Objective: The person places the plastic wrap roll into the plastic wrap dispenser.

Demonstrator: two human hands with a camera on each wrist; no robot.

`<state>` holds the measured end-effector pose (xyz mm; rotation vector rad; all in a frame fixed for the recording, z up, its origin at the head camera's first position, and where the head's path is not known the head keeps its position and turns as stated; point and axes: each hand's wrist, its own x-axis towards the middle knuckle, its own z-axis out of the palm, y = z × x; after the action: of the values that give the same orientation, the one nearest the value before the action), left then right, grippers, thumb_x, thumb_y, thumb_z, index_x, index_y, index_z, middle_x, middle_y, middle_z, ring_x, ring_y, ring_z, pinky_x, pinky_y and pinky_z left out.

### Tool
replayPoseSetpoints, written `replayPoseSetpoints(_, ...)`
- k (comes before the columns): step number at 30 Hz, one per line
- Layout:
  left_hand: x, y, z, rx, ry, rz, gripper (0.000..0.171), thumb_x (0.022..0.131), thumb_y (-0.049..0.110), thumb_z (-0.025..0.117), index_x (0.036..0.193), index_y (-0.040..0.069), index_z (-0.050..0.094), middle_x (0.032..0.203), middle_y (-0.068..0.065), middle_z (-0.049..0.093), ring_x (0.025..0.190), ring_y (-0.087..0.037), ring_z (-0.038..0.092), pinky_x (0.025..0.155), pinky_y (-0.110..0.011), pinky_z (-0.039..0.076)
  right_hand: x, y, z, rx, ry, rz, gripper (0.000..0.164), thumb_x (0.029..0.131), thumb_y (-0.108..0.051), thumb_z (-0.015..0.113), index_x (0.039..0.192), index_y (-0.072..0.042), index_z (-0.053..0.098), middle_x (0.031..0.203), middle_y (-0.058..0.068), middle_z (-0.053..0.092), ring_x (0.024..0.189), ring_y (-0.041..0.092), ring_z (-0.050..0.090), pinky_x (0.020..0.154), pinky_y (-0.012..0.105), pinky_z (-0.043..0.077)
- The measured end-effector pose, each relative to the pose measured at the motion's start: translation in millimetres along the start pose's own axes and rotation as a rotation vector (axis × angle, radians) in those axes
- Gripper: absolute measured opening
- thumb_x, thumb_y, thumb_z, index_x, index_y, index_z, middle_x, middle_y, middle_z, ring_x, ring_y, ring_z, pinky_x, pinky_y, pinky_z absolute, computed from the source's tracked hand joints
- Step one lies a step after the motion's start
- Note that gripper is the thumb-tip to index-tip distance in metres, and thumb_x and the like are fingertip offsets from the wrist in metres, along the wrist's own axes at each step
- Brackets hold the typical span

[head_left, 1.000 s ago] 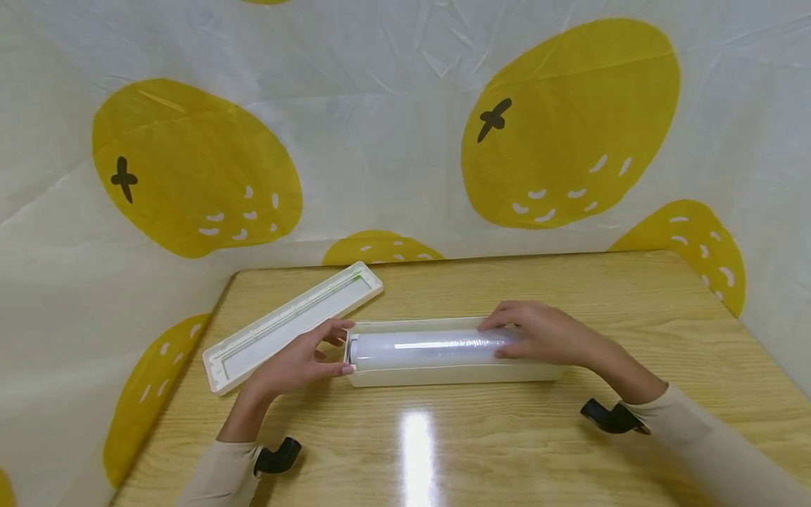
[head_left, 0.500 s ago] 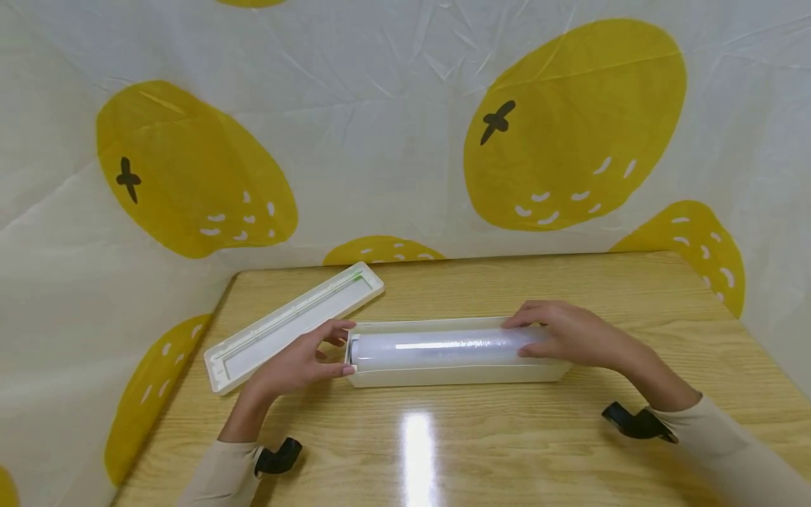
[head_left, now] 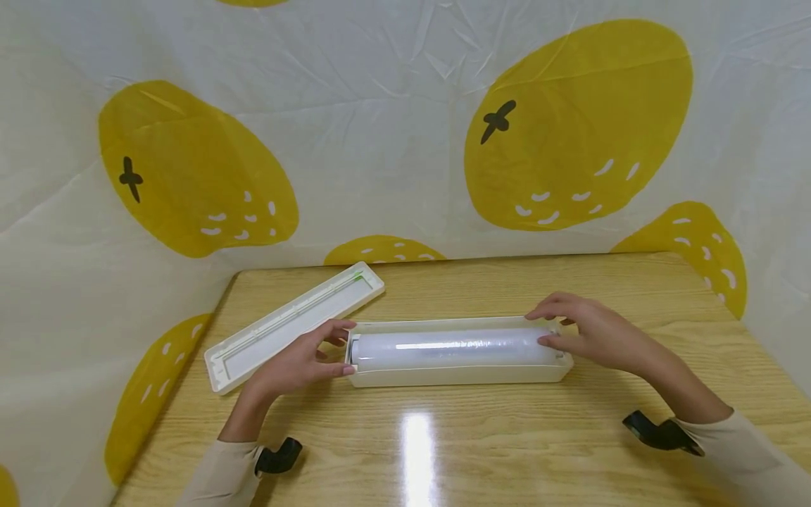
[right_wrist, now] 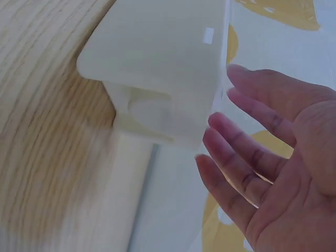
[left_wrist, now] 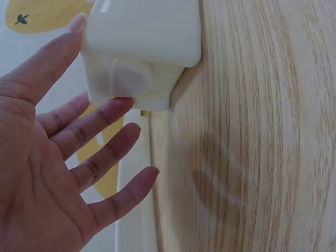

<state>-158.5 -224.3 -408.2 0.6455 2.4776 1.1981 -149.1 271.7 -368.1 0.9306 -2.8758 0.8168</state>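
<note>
A roll of cling film (head_left: 453, 350) lies lengthwise inside a long white dispenser box (head_left: 456, 377), open at the top, in the middle of the table. At the box's left end my left hand (head_left: 294, 365) holds the corners between thumb and fingers. The left wrist view has its thumb (left_wrist: 63, 47) at the rim and a fingertip against the end wall, the other fingers spread loosely. My right hand (head_left: 598, 331) hovers at the right end with fingers extended. In the right wrist view its fingers (right_wrist: 236, 142) stand beside the box, holding nothing.
A white lid (head_left: 253, 352) with a thin rail along it lies slanted on the wooden table (head_left: 494, 436), behind the left hand. A white sheet (head_left: 380, 155) printed with yellow fruit hangs behind and at the left. Black wrist mounts (head_left: 662, 433) stick out from both sleeves.
My right hand has slid rightward along the roll to the box's right end, lifting off and uncovering it. The left hand, box and lid stay in place.
</note>
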Motion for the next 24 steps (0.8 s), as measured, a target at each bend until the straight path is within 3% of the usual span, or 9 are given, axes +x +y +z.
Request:
replayPoseSetpoints(7,-0.9,1.0,0.5,0.002,0.003,-0.002,0.073,0.089,0.034,0.080,0.150,0.015,0.044,0.138,-0.011,0.057,0.127,-0.035,0.053,0.099,-0.053,0.052,-8,6,-1,0.008,0.074,0.044,0.035,0.095,-0.014,0.073,0.129,-0.007,0.068,0.120,0.010,0.064,0.101,0.026,0.067,0.081,0.046,0.059)
replayPoseSetpoints(12,-1.0,0.2,0.6,0.008,0.006,-0.007,0.074,0.089,0.034,0.080,0.150,0.016,0.043,0.138,-0.010,0.057,0.127,-0.034,0.053,0.099,-0.052,0.052,-10,13,-1,0.006,0.097,0.074,0.040,0.095,-0.011,0.072,0.133,-0.003,0.063,0.114,0.013,0.066,0.093,0.024,0.068,0.077,0.042,0.060)
replayPoseSetpoints(19,-1.2,-0.6,0.4,0.012,0.012,-0.002,0.074,0.089,0.035,0.080,0.151,0.017,0.043,0.138,-0.010,0.058,0.127,-0.034,0.054,0.099,-0.052,0.052,-11,20,0,0.036,0.031,0.157,0.043,0.098,-0.013,0.069,0.138,-0.001,0.059,0.106,0.006,0.069,0.091,0.021,0.068,0.075,0.031,0.058)
replayPoseSetpoints(24,-0.8,0.1,1.1,0.016,0.014,0.001,0.075,0.089,0.036,0.080,0.151,0.017,0.043,0.138,-0.009,0.058,0.126,-0.033,0.054,0.099,-0.052,0.052,-15,23,2,0.099,-0.025,0.152,0.042,0.101,-0.013,0.064,0.141,-0.001,0.057,0.105,0.002,0.071,0.096,0.022,0.068,0.078,0.031,0.057)
